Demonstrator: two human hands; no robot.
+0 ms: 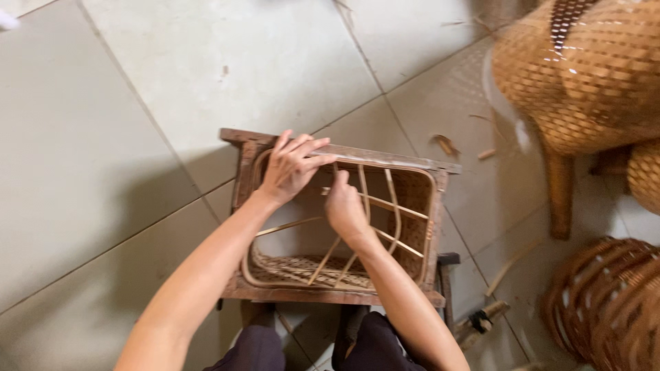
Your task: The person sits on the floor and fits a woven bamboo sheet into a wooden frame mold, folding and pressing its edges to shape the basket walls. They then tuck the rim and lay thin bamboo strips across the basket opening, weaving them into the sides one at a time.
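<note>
Two hands work a half-woven basket [405,199] inside a wooden frame [240,172]: the left hand [292,168] lies open steadying the rim, the right hand [344,209] pinches a cane strip [364,189].

Left hand [289,168] splayed, right hand [344,209] pinching
</note>
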